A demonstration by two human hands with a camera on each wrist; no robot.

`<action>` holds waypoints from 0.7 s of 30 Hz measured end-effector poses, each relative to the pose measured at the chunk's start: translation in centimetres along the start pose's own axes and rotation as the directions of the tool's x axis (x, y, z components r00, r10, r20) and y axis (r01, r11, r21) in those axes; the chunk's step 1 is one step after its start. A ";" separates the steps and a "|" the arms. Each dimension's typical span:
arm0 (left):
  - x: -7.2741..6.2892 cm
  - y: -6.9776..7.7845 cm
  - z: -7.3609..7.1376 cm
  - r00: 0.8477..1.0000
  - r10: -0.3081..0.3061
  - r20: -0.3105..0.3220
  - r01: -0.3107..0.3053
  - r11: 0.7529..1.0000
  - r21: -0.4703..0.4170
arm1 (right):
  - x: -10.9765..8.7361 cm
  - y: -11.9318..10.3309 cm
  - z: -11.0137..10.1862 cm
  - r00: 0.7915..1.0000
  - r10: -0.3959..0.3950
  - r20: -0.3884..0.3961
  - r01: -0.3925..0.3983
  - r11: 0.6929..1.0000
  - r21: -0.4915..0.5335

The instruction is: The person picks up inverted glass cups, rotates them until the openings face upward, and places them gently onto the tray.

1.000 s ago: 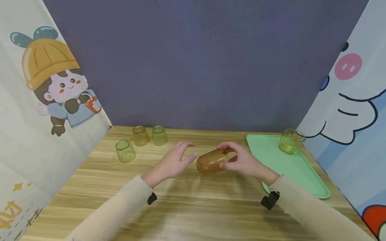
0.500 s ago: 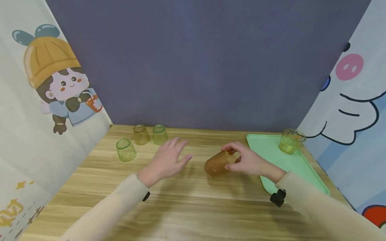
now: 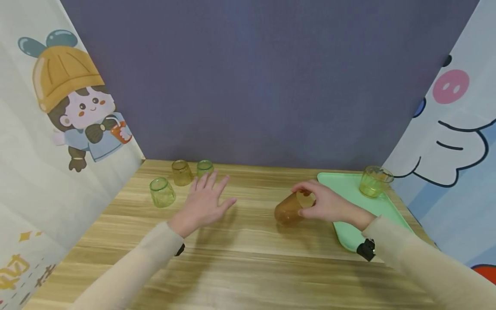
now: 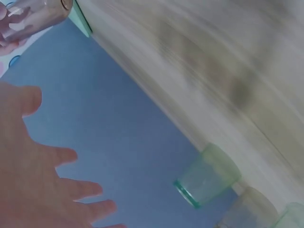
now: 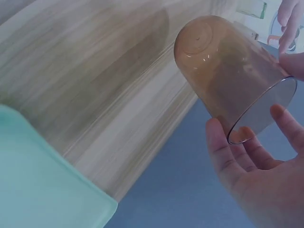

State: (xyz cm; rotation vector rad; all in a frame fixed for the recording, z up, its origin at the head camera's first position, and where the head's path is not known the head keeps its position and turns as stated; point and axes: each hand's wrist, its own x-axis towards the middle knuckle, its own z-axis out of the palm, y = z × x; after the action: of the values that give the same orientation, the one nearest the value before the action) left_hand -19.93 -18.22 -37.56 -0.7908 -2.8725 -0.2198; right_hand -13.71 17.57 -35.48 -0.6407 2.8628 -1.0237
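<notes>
My right hand pinches a clear amber glass cup at its rim, thumb and fingers around the mouth. The cup is tilted above the table, its base toward the left; in the right wrist view the cup shows its rounded closed end, with fingertips at the rim. My left hand is spread with nothing in it. Just beyond its fingertips, partly covered by them, is a green glass. A brown glass and another green glass stand to the left of it.
A pale green tray lies at the right, partly behind my right forearm, with a yellow-green glass at its far right. A dark grey-blue panel rises along the back edge of the wooden table.
My right hand has carried the amber cup rightward, toward the tray. My left hand has drawn away to the left, spreading its fingers, and now overlaps the back green glass.
</notes>
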 end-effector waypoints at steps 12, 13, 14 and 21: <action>-0.1 -2.7 -0.9 0.993 -0.110 0.050 0.110 0.994 0.002 | -0.7 1.4 -1.9 0.999 0.028 -0.029 -0.031 0.994 -0.109; -0.1 -3.0 -0.9 0.992 -0.115 0.047 0.115 0.993 0.009 | -0.7 1.4 -2.0 0.999 0.031 -0.031 -0.035 0.993 -0.115; -0.1 -3.2 -0.9 0.992 -0.120 0.041 0.119 0.993 0.011 | -0.8 1.5 -2.2 0.999 0.034 -0.032 -0.038 0.992 -0.119; -0.2 -4.7 -1.0 0.989 -0.145 0.017 0.144 0.989 0.034 | -0.8 2.0 -2.9 0.999 0.033 -0.037 -0.038 0.989 -0.145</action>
State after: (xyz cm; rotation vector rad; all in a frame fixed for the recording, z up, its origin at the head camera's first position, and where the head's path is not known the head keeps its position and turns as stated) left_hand -22.13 -22.50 -37.11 -0.5823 -2.9464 -0.1823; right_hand -14.19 21.06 -34.54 -0.5826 2.9890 -0.8351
